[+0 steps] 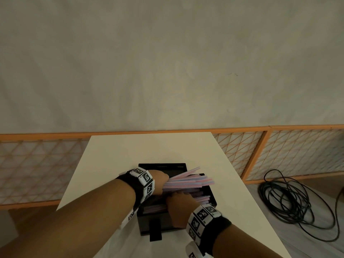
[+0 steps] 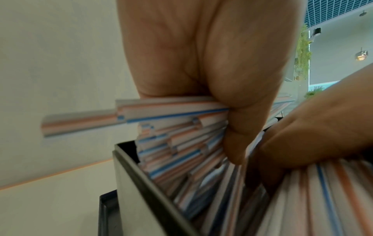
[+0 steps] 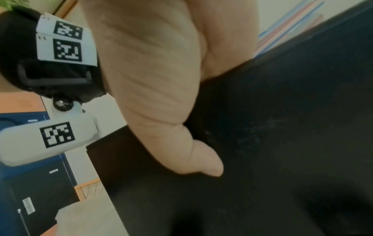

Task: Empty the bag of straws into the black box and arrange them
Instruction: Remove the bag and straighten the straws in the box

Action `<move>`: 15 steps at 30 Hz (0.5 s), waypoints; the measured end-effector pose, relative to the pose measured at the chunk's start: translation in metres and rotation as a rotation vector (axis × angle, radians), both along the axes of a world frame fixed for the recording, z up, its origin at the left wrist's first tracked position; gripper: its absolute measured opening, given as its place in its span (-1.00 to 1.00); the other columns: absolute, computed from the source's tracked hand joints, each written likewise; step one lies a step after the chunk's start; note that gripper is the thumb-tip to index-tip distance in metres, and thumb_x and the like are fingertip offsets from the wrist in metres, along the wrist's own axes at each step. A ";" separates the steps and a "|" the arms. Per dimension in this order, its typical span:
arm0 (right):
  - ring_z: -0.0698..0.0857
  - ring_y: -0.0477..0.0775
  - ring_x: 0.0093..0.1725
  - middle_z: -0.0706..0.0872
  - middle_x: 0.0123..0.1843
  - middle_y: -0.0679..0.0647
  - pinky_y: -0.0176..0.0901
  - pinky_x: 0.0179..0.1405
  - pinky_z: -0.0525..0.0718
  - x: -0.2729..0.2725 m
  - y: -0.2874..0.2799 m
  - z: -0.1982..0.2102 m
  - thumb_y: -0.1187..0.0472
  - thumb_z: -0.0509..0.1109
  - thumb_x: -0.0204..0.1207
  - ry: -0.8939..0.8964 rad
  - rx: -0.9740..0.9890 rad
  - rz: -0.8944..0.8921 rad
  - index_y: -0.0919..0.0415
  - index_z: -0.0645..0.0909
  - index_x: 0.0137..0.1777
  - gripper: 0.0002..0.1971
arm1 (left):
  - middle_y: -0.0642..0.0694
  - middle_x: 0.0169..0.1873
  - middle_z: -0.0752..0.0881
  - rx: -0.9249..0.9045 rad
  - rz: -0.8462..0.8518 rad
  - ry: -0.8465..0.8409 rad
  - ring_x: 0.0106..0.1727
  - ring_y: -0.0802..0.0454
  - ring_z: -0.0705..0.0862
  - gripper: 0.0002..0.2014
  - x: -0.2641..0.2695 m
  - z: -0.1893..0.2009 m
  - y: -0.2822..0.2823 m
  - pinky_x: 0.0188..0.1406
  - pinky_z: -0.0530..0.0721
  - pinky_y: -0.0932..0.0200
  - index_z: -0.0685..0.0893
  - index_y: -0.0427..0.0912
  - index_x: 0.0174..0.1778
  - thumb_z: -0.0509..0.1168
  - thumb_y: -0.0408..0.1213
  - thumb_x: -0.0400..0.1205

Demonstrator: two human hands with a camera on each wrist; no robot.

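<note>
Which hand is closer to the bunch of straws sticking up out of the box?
Left. The left hand grips that raised bunch of straws. The right hand sits just below it, fingers in the straws lying inside the black box.

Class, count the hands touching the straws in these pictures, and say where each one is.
2. The left hand grips the raised straws over the black box; the right hand reaches among those inside, fingers partly hidden.

Lab-like recording space: orange mesh barrier point(image 1: 297, 153), coiled cable point(image 1: 290, 203), bare wall.

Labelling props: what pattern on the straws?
Thin white plastic straws with red and blue lengthwise stripes; left wrist view.
</note>
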State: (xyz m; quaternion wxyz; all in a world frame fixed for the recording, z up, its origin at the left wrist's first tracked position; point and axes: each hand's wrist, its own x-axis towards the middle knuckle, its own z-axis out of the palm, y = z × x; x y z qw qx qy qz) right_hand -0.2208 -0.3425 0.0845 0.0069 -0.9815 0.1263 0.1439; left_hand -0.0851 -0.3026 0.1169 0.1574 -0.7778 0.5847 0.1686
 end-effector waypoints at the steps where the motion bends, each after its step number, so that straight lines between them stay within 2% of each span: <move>1: 0.69 0.40 0.13 0.68 0.18 0.32 0.18 0.15 0.67 0.000 0.000 0.001 0.30 0.39 0.42 0.001 0.014 0.000 0.35 0.54 0.26 -0.61 | -0.29 0.18 0.69 0.006 0.006 0.002 0.16 -0.24 0.70 -0.69 0.000 -0.001 0.001 0.16 0.63 -0.03 0.57 -0.30 0.25 0.28 -0.31 0.60; 3: 0.71 0.40 0.05 0.70 0.12 0.32 0.13 0.02 0.66 -0.002 0.001 0.004 0.31 0.40 0.41 0.019 0.035 0.006 0.37 0.53 0.23 -0.62 | -0.25 0.20 0.70 -0.020 0.036 0.012 0.16 -0.21 0.70 -0.68 0.001 -0.004 0.002 0.06 0.63 0.04 0.58 -0.27 0.27 0.27 -0.30 0.60; 5: 0.71 0.40 0.03 0.71 0.09 0.33 0.06 -0.07 0.63 -0.003 0.002 0.006 0.30 0.38 0.44 -0.008 0.028 0.033 0.38 0.56 0.19 -0.67 | -0.21 0.21 0.69 -0.078 0.067 0.029 0.08 -0.10 0.67 -0.66 0.002 -0.002 0.003 -0.05 0.52 0.13 0.57 -0.23 0.32 0.25 -0.27 0.62; 7: 0.71 0.39 0.06 0.72 0.10 0.34 0.05 -0.05 0.63 -0.003 0.004 0.012 0.22 0.34 0.51 -0.045 0.027 0.048 0.39 0.60 0.16 -0.70 | -0.19 0.05 0.67 -0.087 0.061 0.041 -0.05 -0.01 0.54 -0.68 0.003 0.002 0.002 -0.07 0.47 0.15 0.59 -0.24 0.29 0.23 -0.25 0.63; 9: 0.72 0.38 -0.01 0.75 0.03 0.35 0.05 -0.13 0.64 -0.001 0.003 0.015 0.11 0.21 0.54 -0.123 0.052 0.091 0.41 0.64 0.08 -0.64 | -0.11 -0.23 0.58 -0.041 0.069 0.062 -0.10 -0.04 0.53 -0.81 0.004 0.005 -0.001 -0.11 0.46 0.14 0.63 -0.29 0.06 0.19 -0.28 0.66; 10: 0.72 0.39 -0.08 0.75 -0.04 0.38 0.03 -0.22 0.59 0.002 0.003 0.016 0.08 0.07 0.54 -0.138 0.071 0.119 0.43 0.64 0.01 -0.56 | -0.08 -0.33 0.53 -0.026 0.073 0.068 -0.10 -0.06 0.55 -0.86 0.003 0.006 -0.003 -0.12 0.46 0.13 0.59 -0.25 -0.10 0.17 -0.29 0.67; 11: 0.71 0.40 -0.12 0.75 -0.09 0.40 0.03 -0.26 0.57 0.005 0.000 0.013 0.07 -0.07 0.52 -0.140 0.082 0.151 0.45 0.65 -0.04 -0.46 | -0.07 -0.35 0.53 -0.015 0.074 0.062 -0.08 -0.10 0.59 -0.86 0.004 0.008 -0.003 -0.11 0.49 0.11 0.57 -0.21 -0.15 0.16 -0.30 0.68; 12: 0.71 0.41 -0.10 0.75 -0.08 0.41 0.07 -0.23 0.59 0.008 -0.005 0.010 0.08 -0.13 0.53 -0.123 0.067 0.172 0.46 0.66 -0.03 -0.42 | -0.13 -0.27 0.61 -0.005 0.078 0.057 -0.02 -0.15 0.64 -0.88 0.003 0.009 -0.003 -0.05 0.53 0.08 0.60 -0.22 -0.10 0.17 -0.31 0.68; 14: 0.69 0.42 0.03 0.74 0.06 0.40 0.18 -0.04 0.68 0.015 -0.014 0.005 0.20 -0.01 0.63 -0.072 -0.010 0.152 0.46 0.66 0.08 -0.56 | -0.22 0.03 0.71 -0.035 0.093 0.051 0.15 -0.20 0.68 -0.79 0.004 0.011 -0.001 0.07 0.58 0.07 0.63 -0.29 0.15 0.20 -0.32 0.67; 15: 0.68 0.41 0.10 0.73 0.13 0.39 0.22 0.06 0.69 0.017 -0.018 0.003 0.25 0.06 0.66 -0.040 -0.044 0.116 0.44 0.65 0.14 -0.64 | -0.20 0.04 0.70 -0.057 0.099 0.055 0.15 -0.19 0.68 -0.77 0.004 0.012 0.000 0.07 0.58 0.07 0.62 -0.27 0.19 0.21 -0.30 0.65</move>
